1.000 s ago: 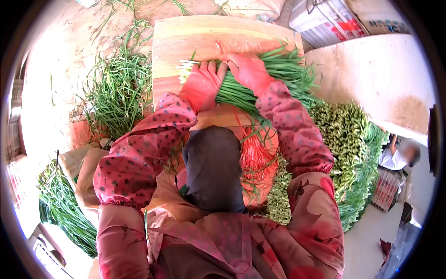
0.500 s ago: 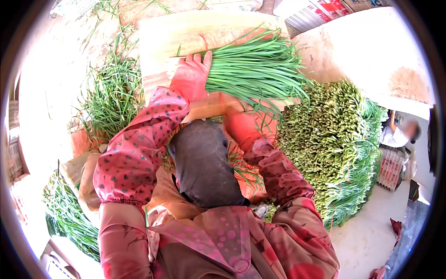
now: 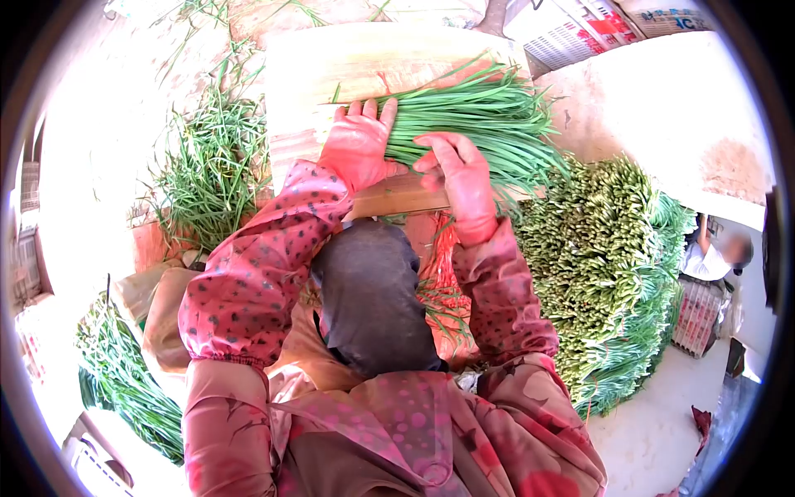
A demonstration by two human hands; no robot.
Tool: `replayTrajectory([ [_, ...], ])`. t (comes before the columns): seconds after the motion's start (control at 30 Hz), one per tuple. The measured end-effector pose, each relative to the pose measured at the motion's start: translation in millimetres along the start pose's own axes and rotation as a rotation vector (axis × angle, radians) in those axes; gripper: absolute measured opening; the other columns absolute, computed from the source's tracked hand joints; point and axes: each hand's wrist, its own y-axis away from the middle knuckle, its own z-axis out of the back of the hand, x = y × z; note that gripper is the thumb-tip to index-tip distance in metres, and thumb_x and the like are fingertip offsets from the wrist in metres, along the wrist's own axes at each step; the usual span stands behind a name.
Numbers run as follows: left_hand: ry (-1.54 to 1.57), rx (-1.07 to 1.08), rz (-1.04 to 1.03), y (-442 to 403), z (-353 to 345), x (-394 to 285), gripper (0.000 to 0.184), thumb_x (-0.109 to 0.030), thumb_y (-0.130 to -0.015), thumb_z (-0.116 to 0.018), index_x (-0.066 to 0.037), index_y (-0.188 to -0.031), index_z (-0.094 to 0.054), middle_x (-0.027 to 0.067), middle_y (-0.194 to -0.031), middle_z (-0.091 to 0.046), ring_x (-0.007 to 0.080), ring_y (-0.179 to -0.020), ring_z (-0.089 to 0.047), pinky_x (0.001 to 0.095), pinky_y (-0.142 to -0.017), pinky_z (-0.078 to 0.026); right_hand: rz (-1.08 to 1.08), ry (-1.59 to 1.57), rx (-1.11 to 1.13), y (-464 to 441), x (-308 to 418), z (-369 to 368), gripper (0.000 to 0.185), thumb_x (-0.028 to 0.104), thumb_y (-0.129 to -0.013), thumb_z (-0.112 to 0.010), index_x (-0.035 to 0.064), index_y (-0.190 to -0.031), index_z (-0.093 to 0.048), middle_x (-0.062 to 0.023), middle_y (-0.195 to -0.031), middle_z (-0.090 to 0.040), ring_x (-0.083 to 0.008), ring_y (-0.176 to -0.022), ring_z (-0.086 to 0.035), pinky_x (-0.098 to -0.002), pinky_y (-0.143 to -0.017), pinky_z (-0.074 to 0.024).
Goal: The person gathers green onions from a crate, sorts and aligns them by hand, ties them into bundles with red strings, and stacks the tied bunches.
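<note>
On the wooden board (image 3: 298,70) lies a bunch of garlic chives (image 3: 480,112), its long green leaves fanned to the right. My left hand (image 3: 360,145), in a pink rubber glove, grips the bunch at its stem end, fingers over the top and thumb at the near side. My right hand (image 3: 460,170), gloved alike, is at the near edge of the leaves with bent fingers drawn together. Whatever is in those fingers is too small to make out. Red ties (image 3: 439,265) hang below the board's near edge.
Stacked chive bundles (image 3: 596,248) rise at the right, cut ends facing me. Loose green leaves (image 3: 211,157) lie left of the board, with another heap of chives (image 3: 124,373) at lower left. A person (image 3: 708,257) is at far right. Printed crates (image 3: 580,33) stand behind.
My right hand has risen from the red ties below the board to the near edge of the chives. My left hand stays on the bunch. The whole view has shifted slightly.
</note>
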Motion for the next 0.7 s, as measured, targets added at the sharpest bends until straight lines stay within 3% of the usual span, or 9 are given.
replayTrajectory([
  [0.07,-0.009,-0.007,0.004,-0.5,-0.9,2.0,0.094,-0.044,-0.066,-0.072,0.003,-0.138,-0.035,0.0209,-0.122,-0.050,0.0352,-0.117,-0.048,0.0460,-0.096,-0.039,0.282,0.343,-0.140,6.2,-14.8,-2.9,0.025,0.025,-0.094,-0.054,0.0083,-0.110,-0.062,-0.0047,-0.083,-0.068,-0.0138,-0.060,-0.060,-0.0277,-0.055,-0.0492],
  [0.1,-0.016,-0.013,0.003,-0.9,-1.8,1.5,0.092,-0.043,-0.067,-0.071,0.003,-0.138,-0.035,0.0215,-0.124,-0.050,0.0355,-0.117,-0.048,0.0463,-0.096,-0.039,0.229,0.621,-0.086,9.9,-17.2,-2.6,0.028,0.026,-0.091,-0.058,0.0137,-0.115,-0.061,-0.0078,-0.093,-0.067,-0.0204,-0.069,-0.064,-0.0331,-0.062,-0.0520],
  [0.13,-0.025,-0.019,0.002,-1.3,-2.7,0.4,0.091,-0.043,-0.068,-0.071,0.003,-0.138,-0.035,0.0220,-0.125,-0.049,0.0358,-0.118,-0.047,0.0467,-0.097,-0.038,0.228,0.620,-0.091,9.3,-20.9,-4.9,0.028,0.026,-0.091,-0.058,0.0137,-0.115,-0.061,-0.0078,-0.093,-0.067,-0.0204,-0.069,-0.064,-0.0331,-0.062,-0.0520],
  [0.2,-0.034,-0.016,0.005,-2.4,-5.2,-0.9,0.086,-0.040,-0.071,-0.067,0.003,-0.138,-0.035,0.0226,-0.126,-0.049,0.0363,-0.119,-0.047,0.0467,-0.097,-0.038,0.645,1.126,-0.146,0.0,-30.6,-17.9,0.031,0.026,-0.087,-0.061,0.0173,-0.117,-0.061,-0.0106,-0.095,-0.066,-0.0274,-0.075,-0.065,-0.0369,-0.067,-0.0519],
  [0.37,0.002,-0.017,0.007,-5.3,-4.2,-0.1,0.076,-0.036,-0.077,-0.056,0.004,-0.139,-0.034,0.0239,-0.125,-0.049,0.0375,-0.119,-0.046,0.0470,-0.097,-0.038,0.672,0.989,-0.210,-19.9,-27.0,-20.6,0.019,0.025,-0.084,-0.064,0.0115,-0.097,-0.065,-0.0106,-0.084,-0.066,-0.0297,-0.078,-0.064,-0.0386,-0.066,-0.0507],
  [0.47,-0.037,0.046,0.025,-5.5,-3.3,0.1,0.077,-0.039,-0.078,-0.055,0.005,-0.138,-0.035,0.0229,-0.122,-0.051,0.0368,-0.119,-0.046,0.0478,-0.097,-0.038,0.472,0.701,-0.156,-19.7,-19.9,-17.8,0.013,0.022,-0.083,-0.065,0.0092,-0.086,-0.065,-0.0112,-0.082,-0.066,-0.0297,-0.074,-0.064,-0.0372,-0.064,-0.0502],
  [0.57,-0.023,0.036,0.031,-5.2,-1.6,-1.4,0.091,-0.046,-0.070,-0.066,0.006,-0.138,-0.034,0.0218,-0.123,-0.051,0.0359,-0.120,-0.046,0.0473,-0.098,-0.037,0.402,0.631,-0.011,-10.8,-16.9,-8.8,0.014,0.020,-0.082,-0.067,0.0067,-0.085,-0.064,-0.0108,-0.077,-0.065,-0.0251,-0.066,-0.063,-0.0339,-0.061,-0.0491],
  [0.63,-0.016,0.064,0.044,-4.9,3.9,-2.7,0.109,-0.052,-0.058,-0.077,0.007,-0.138,-0.033,0.0220,-0.128,-0.048,0.0354,-0.121,-0.045,0.0467,-0.100,-0.037,0.070,0.400,-0.058,2.4,-18.5,7.9,0.015,0.019,-0.083,-0.067,0.0045,-0.084,-0.063,-0.0100,-0.074,-0.064,-0.0190,-0.061,-0.059,-0.0296,-0.059,-0.0469],
  [0.7,-0.004,0.078,0.052,-5.5,7.8,-2.5,0.110,-0.052,-0.057,-0.077,0.007,-0.138,-0.032,0.0222,-0.129,-0.047,0.0354,-0.122,-0.044,0.0470,-0.101,-0.036,0.150,0.340,-0.146,2.2,-23.7,19.4,0.016,0.020,-0.084,-0.067,0.0036,-0.084,-0.063,-0.0095,-0.073,-0.063,-0.0169,-0.060,-0.058,-0.0274,-0.058,-0.0455],
])
